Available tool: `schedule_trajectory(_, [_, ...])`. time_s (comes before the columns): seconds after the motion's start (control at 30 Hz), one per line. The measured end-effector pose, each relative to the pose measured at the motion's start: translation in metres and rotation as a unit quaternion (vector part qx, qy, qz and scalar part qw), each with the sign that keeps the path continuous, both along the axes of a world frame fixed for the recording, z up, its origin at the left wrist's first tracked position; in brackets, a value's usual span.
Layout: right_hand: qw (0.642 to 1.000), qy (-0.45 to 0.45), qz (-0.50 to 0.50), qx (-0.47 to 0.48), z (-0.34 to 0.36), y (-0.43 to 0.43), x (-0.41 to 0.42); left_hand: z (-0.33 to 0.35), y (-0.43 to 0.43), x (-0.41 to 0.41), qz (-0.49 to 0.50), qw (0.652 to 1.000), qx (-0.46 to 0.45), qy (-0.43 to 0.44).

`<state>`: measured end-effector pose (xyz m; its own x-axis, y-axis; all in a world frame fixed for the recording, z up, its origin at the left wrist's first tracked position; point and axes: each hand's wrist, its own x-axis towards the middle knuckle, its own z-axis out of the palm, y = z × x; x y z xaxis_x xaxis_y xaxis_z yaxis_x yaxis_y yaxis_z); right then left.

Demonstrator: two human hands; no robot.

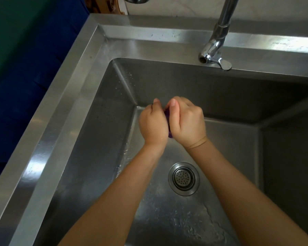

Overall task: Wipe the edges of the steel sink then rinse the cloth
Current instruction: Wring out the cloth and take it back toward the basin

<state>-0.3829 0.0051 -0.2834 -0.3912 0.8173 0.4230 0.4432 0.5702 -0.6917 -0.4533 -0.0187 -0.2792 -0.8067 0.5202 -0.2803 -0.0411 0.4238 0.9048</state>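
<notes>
Both fists squeeze the purple cloth over the sink basin, likely wringing it at the rinse stage.
Left hand and right hand sit side by side, fingers curled tight round the cloth. Only a thin strip shows between them, its long axis pointing away from the person. The tap spout lies beyond and to the right, nearer the right hand, with no water seen flowing.

Clenched left hand, clenched right hand (wrists close)
</notes>
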Motion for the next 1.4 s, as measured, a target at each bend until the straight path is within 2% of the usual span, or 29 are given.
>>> schedule_trajectory(0.07, [0.999, 0.033, -0.029, -0.025, -0.001, -0.003, -0.001, 0.002, 0.001, 0.002, -0.007, 0.999, 0.008, 0.043])
schedule_trajectory(0.23, [0.989, 0.094, -0.083, -0.072, -0.002, -0.008, -0.002, 0.005, -0.001, 0.006, -0.029, 0.997, 0.036, 0.064])
schedule_trajectory(0.37, [0.981, 0.098, -0.111, -0.123, -0.002, -0.006, -0.007, 0.005, 0.002, 0.004, -0.029, 0.996, 0.041, 0.069])
schedule_trajectory(0.67, [0.947, 0.079, -0.190, -0.249, -0.018, -0.003, -0.015, -0.020, 0.004, 0.002, -0.022, 0.994, -0.023, 0.106])
schedule_trajectory(0.9, [0.920, 0.036, -0.210, -0.330, -0.024, 0.007, -0.010, -0.036, 0.012, 0.008, -0.041, 0.992, -0.067, 0.103])
schedule_trajectory(1.07, [0.908, 0.064, -0.242, -0.337, -0.021, 0.015, -0.008, -0.031, 0.024, 0.010, -0.063, 0.987, -0.059, 0.136])
schedule_trajectory(1.17, [0.904, 0.112, -0.204, -0.359, -0.014, 0.016, -0.008, -0.026, 0.029, 0.010, -0.062, 0.987, -0.031, 0.148])
schedule_trajectory(1.3, [0.859, 0.139, -0.157, -0.468, -0.011, 0.020, -0.003, -0.023, 0.032, 0.008, -0.074, 0.985, -0.013, 0.158])
schedule_trajectory(1.4, [0.846, 0.142, -0.186, -0.480, -0.014, 0.020, -0.003, -0.025, 0.026, 0.014, -0.098, 0.976, -0.003, 0.194])
